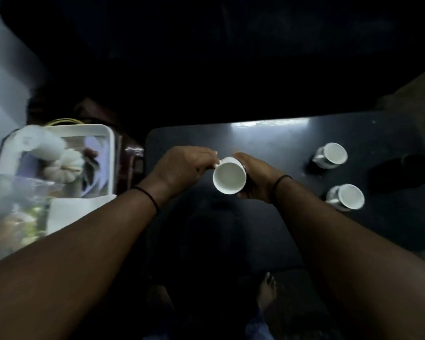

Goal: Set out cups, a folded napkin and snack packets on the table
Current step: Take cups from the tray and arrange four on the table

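- My left hand pinches the handle of a white cup, fingers curled in at its left rim.
- My right hand wraps the cup's right side, so my grip there is closed around the cup's body; the fingertips are hidden behind the cup.
- The cup sits mouth-up between my two hands, above the dark tabletop; I cannot tell whether its base touches the surface.
- Each of my wrists carries a thin dark band.
- Two more white cups stand upright on the tabletop well to the right: the far cup and the near cup, close to each other.
- Further right lies a dark round thing, too dim to name.
- A strip of light glints along the tabletop's far edge.
- Off the left end of the tabletop is a white tray with pale, blurred items on it.
- In front of the tray lie a white folded napkin and clear snack packets, blurred.
- Below the tabletop's near edge my bare foot shows on the floor.
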